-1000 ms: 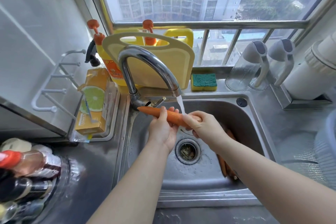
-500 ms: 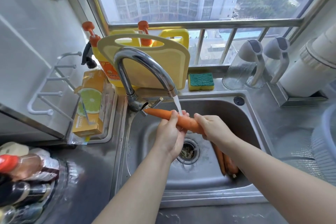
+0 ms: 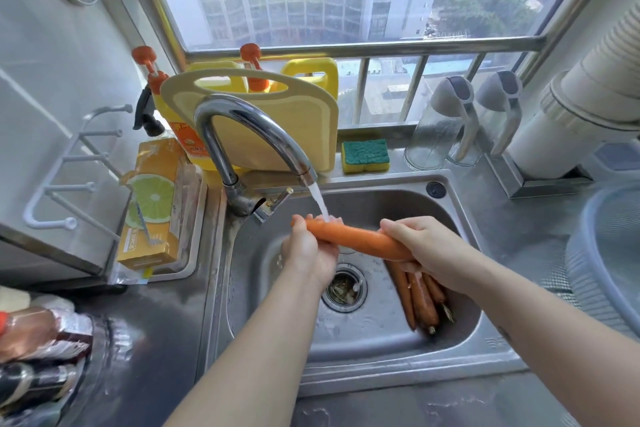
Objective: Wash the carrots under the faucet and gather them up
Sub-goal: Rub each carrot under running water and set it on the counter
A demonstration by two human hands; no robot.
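Note:
A long orange carrot (image 3: pixel 360 238) lies across the steel sink (image 3: pixel 464 343), under the water stream from the curved faucet (image 3: pixel 249 128). My left hand (image 3: pixel 308 250) grips its thin end, right where the water lands. My right hand (image 3: pixel 420 246) holds the thick end, fingers curled over it. Several more carrots (image 3: pixel 420 298) lie in a bundle on the sink floor, right of the drain (image 3: pixel 344 289), partly hidden by my right hand.
A yellow cutting board (image 3: pixel 287 121) and soap bottles stand behind the faucet. A sponge (image 3: pixel 365 155) and two clear jugs (image 3: pixel 440 125) sit on the sill. A clear basin (image 3: pixel 609 253) is at right. An orange box (image 3: pixel 152 208) and bottles sit at left.
Both hands have slid the carrot to the right under the stream; my left hand now covers its thin tip, which stuck out leftward before.

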